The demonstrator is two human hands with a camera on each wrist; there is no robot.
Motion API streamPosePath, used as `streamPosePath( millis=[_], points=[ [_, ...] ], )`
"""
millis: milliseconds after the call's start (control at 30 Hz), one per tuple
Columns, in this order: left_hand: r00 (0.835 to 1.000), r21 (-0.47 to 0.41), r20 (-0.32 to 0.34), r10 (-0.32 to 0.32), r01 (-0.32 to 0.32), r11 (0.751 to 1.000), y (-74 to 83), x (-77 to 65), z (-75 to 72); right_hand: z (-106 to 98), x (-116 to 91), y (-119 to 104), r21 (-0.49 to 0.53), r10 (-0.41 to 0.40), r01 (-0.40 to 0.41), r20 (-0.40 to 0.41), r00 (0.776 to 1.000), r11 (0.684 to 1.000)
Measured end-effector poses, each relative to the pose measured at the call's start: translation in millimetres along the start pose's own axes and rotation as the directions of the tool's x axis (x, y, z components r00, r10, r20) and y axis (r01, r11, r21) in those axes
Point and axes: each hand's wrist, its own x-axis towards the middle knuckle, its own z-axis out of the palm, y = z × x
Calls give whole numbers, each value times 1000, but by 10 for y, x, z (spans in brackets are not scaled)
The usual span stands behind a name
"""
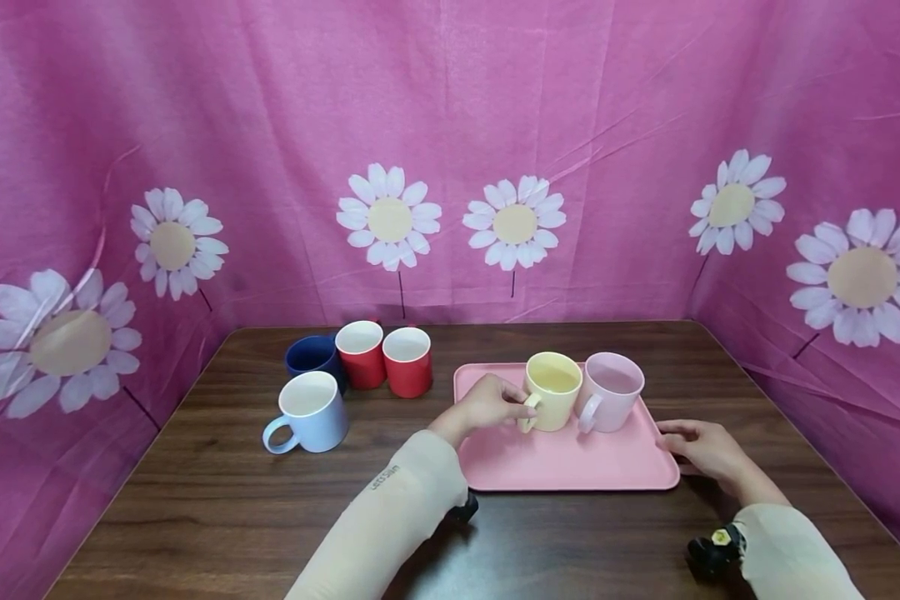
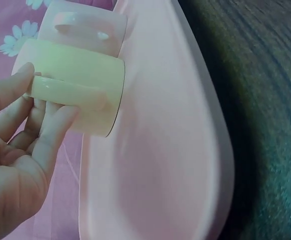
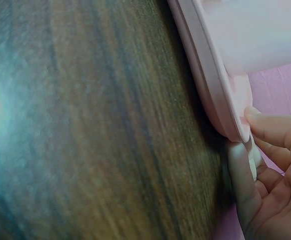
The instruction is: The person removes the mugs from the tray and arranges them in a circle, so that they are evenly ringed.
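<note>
My left hand (image 1: 490, 403) pinches the handle of a pale yellow mug (image 1: 558, 402), which stands upright on a pink tray (image 1: 570, 468). In the left wrist view, fingers (image 2: 8, 92) lie at both sides of that handle. Close beside the yellow mug, on its right, stands a pale pink mug (image 1: 617, 404), its handle turned toward the front left. At the tray's right edge my right hand (image 1: 708, 454) grips the rim. The right wrist view shows fingertips (image 3: 255, 120) above and below the tray's rim (image 3: 220, 90).
Left of the tray, a light blue mug (image 1: 317, 421) stands on the wooden table (image 1: 217, 500). Behind it are a dark blue mug (image 1: 311, 357) and two red mugs, one (image 1: 363, 367) beside the other (image 1: 408, 372). A pink flowered cloth (image 1: 450, 100) hangs behind the table.
</note>
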Motion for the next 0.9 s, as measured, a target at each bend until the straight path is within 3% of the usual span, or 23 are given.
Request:
streamPosePath(
  millis=[433, 733, 900],
  points=[
    [983, -127, 184, -2, 25, 992, -156, -67, -321, 4, -3, 47, 29, -12, 12, 12, 1000, 1000],
    [952, -157, 288, 103, -60, 986, -231, -239, -541, 5, 2, 29, 46, -17, 16, 16, 1000, 999],
    [946, -136, 290, 144, -108, 985, -218, -360, -651, 3, 5, 21, 45, -16, 15, 15, 1000, 999]
  ],
)
